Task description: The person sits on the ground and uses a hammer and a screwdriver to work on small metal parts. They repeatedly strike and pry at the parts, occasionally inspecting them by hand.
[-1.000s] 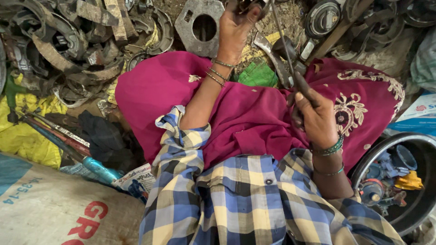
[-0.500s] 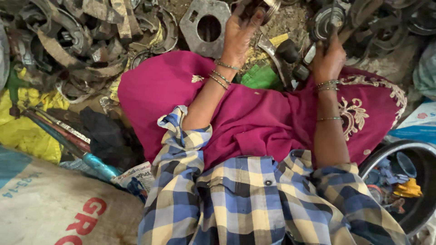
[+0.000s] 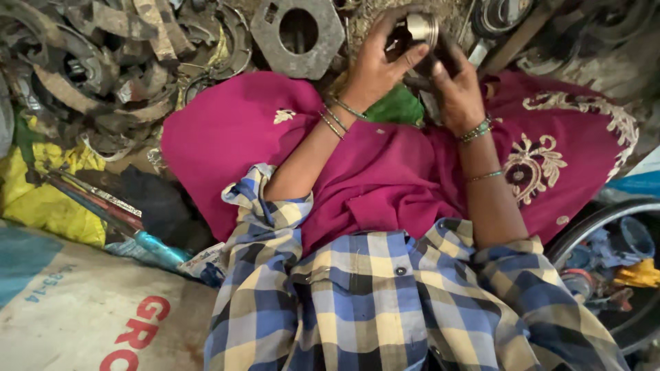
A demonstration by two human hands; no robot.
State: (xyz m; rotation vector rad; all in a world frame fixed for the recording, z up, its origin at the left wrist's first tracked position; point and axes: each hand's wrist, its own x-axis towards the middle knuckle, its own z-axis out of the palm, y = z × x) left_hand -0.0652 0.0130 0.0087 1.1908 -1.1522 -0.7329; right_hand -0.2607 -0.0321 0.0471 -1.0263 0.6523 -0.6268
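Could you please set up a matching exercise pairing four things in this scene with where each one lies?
Things:
1. small round silver metal ring
2. flat grey metal plate with a round hole
3. yellow plastic sheet
4. white woven sack with red lettering

Places:
A. bottom left corner
B. far left, beside the scrap heap
C. between the left hand and right hand
D. top centre, left of the hands

Pairs: 1-C, 2-D, 3-B, 4-A

Open over magenta cloth (image 3: 227,137) on lap; blocked beyond by scrap pile (image 3: 117,69), holed plate (image 3: 298,34), bucket (image 3: 612,268) at right.
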